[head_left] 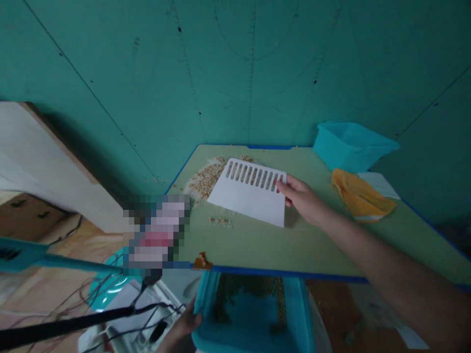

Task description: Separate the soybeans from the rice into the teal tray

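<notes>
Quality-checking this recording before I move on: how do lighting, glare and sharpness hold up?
Head view: dim overall, with the forearm darkening toward the lower right; the slotted white sheet stands out brightly, slots readable. Head view: contents of the blue tub look dark and soft; small glints on the round turquoise object; a pixelated patch hides detail.

White slotted scraper (pixel 250 202) slanting in the right fingers (pixel 281 187); yellow-and-white grain heap (pixel 206 180) to their left; turquoise tub (pixel 307 314) below, left fingers (pixel 198 320) at its rim.
</notes>
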